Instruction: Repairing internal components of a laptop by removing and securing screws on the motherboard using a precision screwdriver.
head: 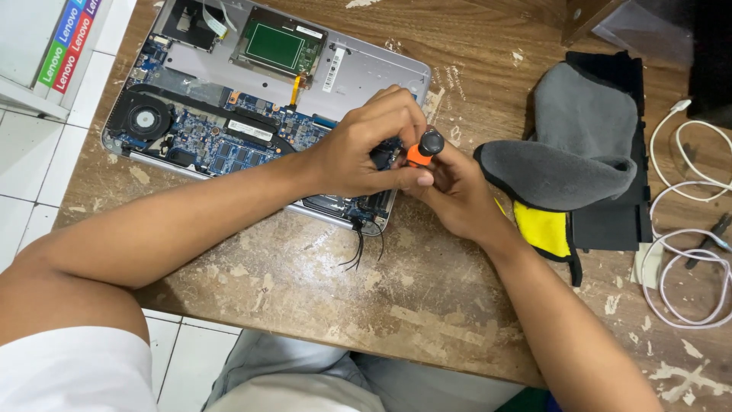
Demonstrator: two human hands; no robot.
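An opened silver laptop point(358, 72) lies on the worn wooden table point(427, 297) with its blue circuit board point(229, 141), black fan point(142, 120) and green-topped drive point(274, 44) exposed. My right hand point(457, 191) grips an orange and black screwdriver point(424, 146), held upright over the laptop's near right corner. My left hand point(362, 149) rests on that same corner, its fingers touching the screwdriver's shaft. The tip is hidden by my fingers. Thin black wires point(358, 244) hang out of the laptop's front edge.
A grey, black and yellow cloth point(583, 145) lies right of the laptop. White cables point(686, 252) coil at the table's right edge. A dark box point(648, 23) stands at the back right. White floor tiles point(30, 175) show on the left.
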